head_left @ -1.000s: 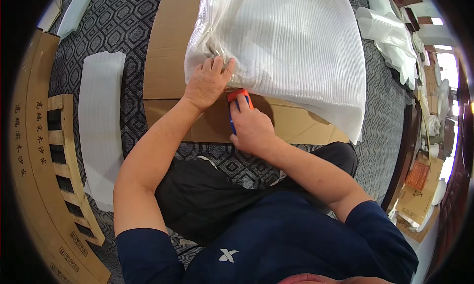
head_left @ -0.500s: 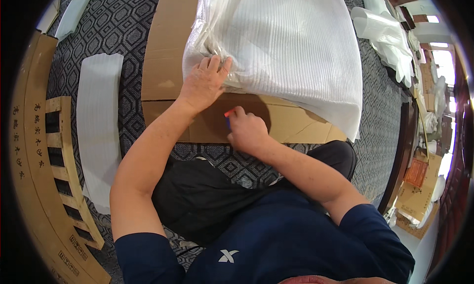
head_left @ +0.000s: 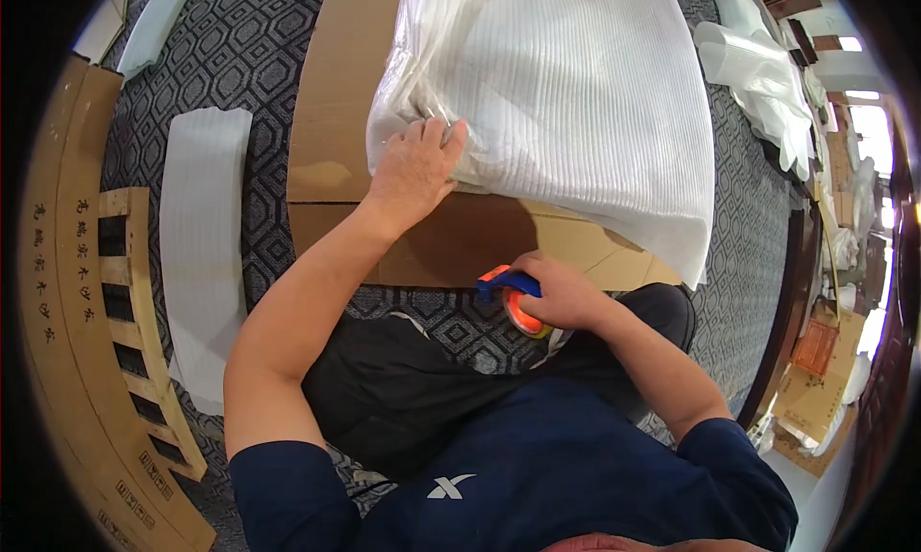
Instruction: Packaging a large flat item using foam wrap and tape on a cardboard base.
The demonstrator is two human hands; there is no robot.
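A large bundle wrapped in ribbed white foam sheet (head_left: 566, 101) lies ahead of me, its left near corner gathered and creased under shiny clear film or tape. On that corner my left hand (head_left: 415, 171) presses down, fingers apart and slightly bent. My right hand (head_left: 561, 291) is closed round a blue and orange tape dispenser (head_left: 523, 303), off the bundle and nearer to my lap. Part of the dispenser is hidden by the fingers. Beneath the bundle is a flat brown cardboard sheet (head_left: 336, 120), with a crease near its front edge.
Left of the cardboard, a strip of white foam (head_left: 203, 255) lies on the patterned carpet (head_left: 259, 34). Beyond it are a wooden pallet frame (head_left: 134, 331) and a long cardboard box (head_left: 67, 264). Loose foam sheeting (head_left: 763, 92) and cartons (head_left: 815, 379) lie at the right.
My right hand has moved right and toward me, away from the cardboard, bringing more of the tape dispenser into sight. My left hand stays on the bundle's corner. The whole view has shifted slightly.
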